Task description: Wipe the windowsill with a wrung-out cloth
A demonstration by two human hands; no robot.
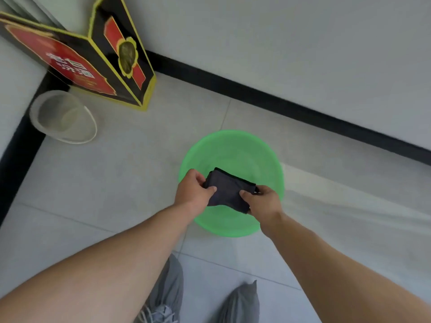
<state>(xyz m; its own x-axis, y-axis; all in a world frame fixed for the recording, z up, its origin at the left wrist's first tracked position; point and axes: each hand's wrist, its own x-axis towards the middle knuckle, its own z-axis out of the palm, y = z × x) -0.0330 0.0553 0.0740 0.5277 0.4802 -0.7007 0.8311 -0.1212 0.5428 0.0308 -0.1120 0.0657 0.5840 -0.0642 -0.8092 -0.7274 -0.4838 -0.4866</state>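
A folded dark cloth (227, 191) is held above a green basin (233, 145) that stands on the tiled floor (130, 173). The cloth is gripped at its left edge by the left hand (192, 191), thumb on top and fingers curled beneath, and pinched at its right edge by the right hand (263, 202). The cloth is stretched between the two hands, its middle left uncovered. A black, red and yellow box (93, 52) is seen in the corner by the black skirting (279, 101), and a clear plastic container (61, 116) stands just beside it. Grey trouser legs (242, 301) and a shoe are seen below.
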